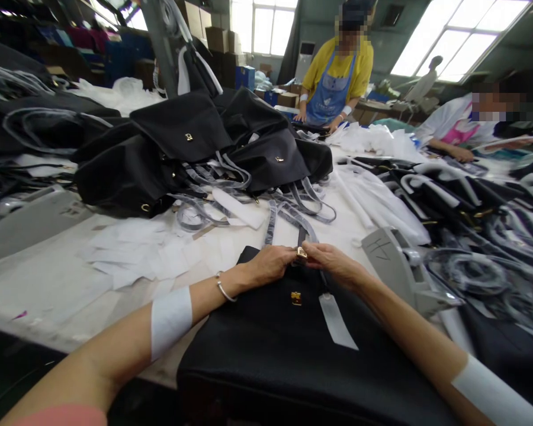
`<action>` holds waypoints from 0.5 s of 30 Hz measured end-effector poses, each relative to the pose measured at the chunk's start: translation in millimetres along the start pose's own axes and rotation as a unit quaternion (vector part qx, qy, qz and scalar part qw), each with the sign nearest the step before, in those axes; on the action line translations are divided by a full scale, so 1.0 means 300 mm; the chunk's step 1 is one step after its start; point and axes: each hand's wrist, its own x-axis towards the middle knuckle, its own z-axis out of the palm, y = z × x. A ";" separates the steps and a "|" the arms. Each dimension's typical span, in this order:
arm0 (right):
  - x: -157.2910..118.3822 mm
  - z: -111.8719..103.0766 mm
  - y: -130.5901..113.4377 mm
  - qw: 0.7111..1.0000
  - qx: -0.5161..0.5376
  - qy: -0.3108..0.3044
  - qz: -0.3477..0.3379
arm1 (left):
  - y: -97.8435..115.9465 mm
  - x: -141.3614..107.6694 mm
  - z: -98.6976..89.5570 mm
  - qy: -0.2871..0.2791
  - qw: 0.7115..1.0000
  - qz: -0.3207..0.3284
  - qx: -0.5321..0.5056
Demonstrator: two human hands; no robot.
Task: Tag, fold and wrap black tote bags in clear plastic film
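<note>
A black bag (266, 337) lies in front of me, its flap turned away at the far end. My left hand (273, 262) and my right hand (331, 263) meet there, fingers pinched on either side of a gold clasp (301, 253). On the bag's front sits a second gold fitting (296, 298), nearer to me. From the right side of the bag hangs a white tag (337, 322). Plastic-wrapped straps (270, 222) stretch away behind my hands. The undersides of my fingers are hidden.
Several black bags (182, 127) are piled at the back left. White paper sheets (137, 248) lie on the table (48, 266) to my left. Grey stands (391, 266) and wrapped straps (479, 278) crowd the right. Two people (333, 89) work across the table.
</note>
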 end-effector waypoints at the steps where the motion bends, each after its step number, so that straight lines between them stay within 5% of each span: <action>1: -0.003 0.007 -0.001 1.000 0.009 0.002 -0.009 | 0.000 0.005 0.003 -0.006 1.000 -0.009 0.010; 5: -0.034 0.036 -0.016 0.994 0.001 0.081 -0.067 | -0.013 0.019 0.006 -0.011 0.998 -0.058 -0.001; 8: -0.085 0.045 -0.019 0.973 -0.143 0.095 -0.152 | -0.027 0.017 0.010 -0.028 0.998 -0.062 -0.015; 15: -0.158 0.053 0.077 0.839 -0.431 0.002 -0.331 | -0.040 0.015 0.037 -0.012 0.996 -0.083 -0.009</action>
